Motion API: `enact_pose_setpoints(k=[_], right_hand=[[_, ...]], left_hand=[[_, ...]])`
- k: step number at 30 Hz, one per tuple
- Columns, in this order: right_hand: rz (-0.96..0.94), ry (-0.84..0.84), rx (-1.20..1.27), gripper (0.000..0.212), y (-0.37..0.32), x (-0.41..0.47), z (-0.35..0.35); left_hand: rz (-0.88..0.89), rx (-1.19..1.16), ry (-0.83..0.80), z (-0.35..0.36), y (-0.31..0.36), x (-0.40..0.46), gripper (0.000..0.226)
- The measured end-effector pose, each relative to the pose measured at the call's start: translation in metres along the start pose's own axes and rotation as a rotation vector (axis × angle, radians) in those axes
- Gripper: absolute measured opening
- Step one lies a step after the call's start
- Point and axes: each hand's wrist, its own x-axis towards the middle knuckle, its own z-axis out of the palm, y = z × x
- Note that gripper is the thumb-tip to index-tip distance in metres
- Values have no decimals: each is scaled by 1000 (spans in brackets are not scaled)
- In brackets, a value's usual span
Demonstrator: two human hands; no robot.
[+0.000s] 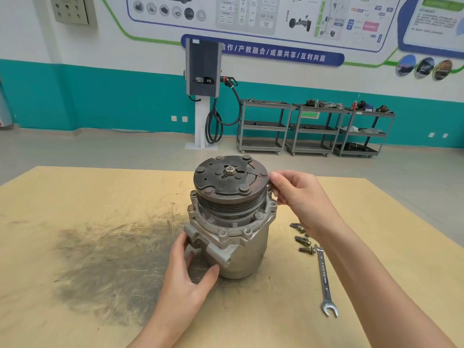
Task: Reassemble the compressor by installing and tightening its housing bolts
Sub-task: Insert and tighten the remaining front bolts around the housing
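Note:
The grey metal compressor [241,249] stands upright on the wooden table [75,197], its dark rusty pulley [229,182] on top. Bolts sit in the housing flange on its left side [191,208]. My left hand [187,272] holds the lower left of the body, thumb against the front and fingers round a mounting lug. My right hand [295,194] reaches to the flange at the right, behind the pulley; its fingertips are curled there, and I cannot tell what they pinch. Three loose bolts [302,239] lie on the table right of the compressor, under my right wrist.
An open-end wrench [325,280] lies to the right of the compressor, beside the loose bolts. A dark greasy smear [113,259] covers the table's left middle. Beyond the far table edge stand a charging post [203,71] and three grey shelf carts [313,129].

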Motion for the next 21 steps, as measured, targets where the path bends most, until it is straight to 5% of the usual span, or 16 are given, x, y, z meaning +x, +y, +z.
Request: enact_pose_setpoints(k=[7, 12, 21], right_hand=[[-152, 32, -246, 15, 3, 3, 0], [-103, 39, 32, 6, 10, 2, 2], [-25, -80, 269, 28, 26, -1, 3]], left_hand=[[-17, 21, 13, -1, -2, 0, 77], [-8, 37, 18, -2, -4, 2, 72], [18, 31, 35, -1, -7, 4, 67]])
